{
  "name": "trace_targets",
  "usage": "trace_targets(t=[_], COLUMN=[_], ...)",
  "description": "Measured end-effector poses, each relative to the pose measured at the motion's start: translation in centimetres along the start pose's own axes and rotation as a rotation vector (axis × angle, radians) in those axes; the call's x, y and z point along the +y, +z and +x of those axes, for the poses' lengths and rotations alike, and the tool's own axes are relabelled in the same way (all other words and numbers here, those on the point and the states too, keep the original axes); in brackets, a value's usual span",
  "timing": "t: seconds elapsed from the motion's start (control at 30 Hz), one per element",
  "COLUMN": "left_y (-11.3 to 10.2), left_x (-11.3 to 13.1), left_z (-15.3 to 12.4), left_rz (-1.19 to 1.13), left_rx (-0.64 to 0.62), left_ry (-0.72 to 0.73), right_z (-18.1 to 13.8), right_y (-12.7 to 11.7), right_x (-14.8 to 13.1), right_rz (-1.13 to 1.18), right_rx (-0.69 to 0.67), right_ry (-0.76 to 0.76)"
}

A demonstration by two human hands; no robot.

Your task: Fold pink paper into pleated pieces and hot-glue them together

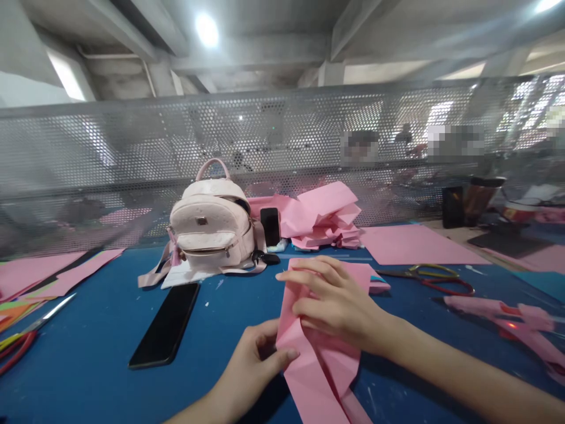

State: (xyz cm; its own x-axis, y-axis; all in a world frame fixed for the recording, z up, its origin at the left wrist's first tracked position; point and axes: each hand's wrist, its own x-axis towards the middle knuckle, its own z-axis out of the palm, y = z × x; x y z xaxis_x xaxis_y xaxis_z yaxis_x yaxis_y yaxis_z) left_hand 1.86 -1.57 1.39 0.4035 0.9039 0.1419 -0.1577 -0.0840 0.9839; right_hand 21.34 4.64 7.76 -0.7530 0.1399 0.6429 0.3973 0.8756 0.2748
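- Pinched the left edge of the folded pink paper (304,374) narrowly with the left hand (247,368), thumb laid on its face.
- Rested the right hand (346,309) across the paper's upper part, with fingers slightly parted and pointing left; could not tell of any grip there.
- Had the paper directly beneath the right fingers, over the blue tabletop (88,377).
- Had a dark phone (165,327) lying to the left of the left fingers, apart from them.
- Had red-and-yellow-handled scissors (410,273) to the right of the right fingers, and a pink glue gun (507,318) farther right, showing a red light.
- Had a second pair of scissors (53,312) well to the left of the left fingers.
- Saw crumpled pink paper (324,215) beyond the right fingers, between a pale backpack (209,218) and a flat pink sheet (424,244).
- Faced a perforated metal screen (176,141) farthest from the fingers.
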Motion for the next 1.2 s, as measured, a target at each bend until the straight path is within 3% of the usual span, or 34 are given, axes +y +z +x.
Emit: trace_targets(t=[0.27, 0.5, 0.87, 1.2], left_y=[0.0, 0.2, 0.0, -0.5], left_x=[0.3, 0.2, -0.2, 0.8], left_z=[-0.3, -0.4, -0.7, -1.0], left_rz=[0.128, 0.243, 0.418, 0.789], left_rx=[0.025, 0.013, 0.008, -0.087], left_ry=[0.030, 0.044, 0.057, 0.222], right_z=[-0.1, 0.3, 0.5, 1.2], right_y=[-0.1, -1.2, -1.0, -1.6], right_x=[-0.1, -0.1, -0.8, -1.4], right_rz=[0.122, 0.369, 0.449, 0.487], right_rx=[-0.065, -0.239, -0.194, -0.221], right_ry=[0.021, 0.081, 0.207, 0.267])
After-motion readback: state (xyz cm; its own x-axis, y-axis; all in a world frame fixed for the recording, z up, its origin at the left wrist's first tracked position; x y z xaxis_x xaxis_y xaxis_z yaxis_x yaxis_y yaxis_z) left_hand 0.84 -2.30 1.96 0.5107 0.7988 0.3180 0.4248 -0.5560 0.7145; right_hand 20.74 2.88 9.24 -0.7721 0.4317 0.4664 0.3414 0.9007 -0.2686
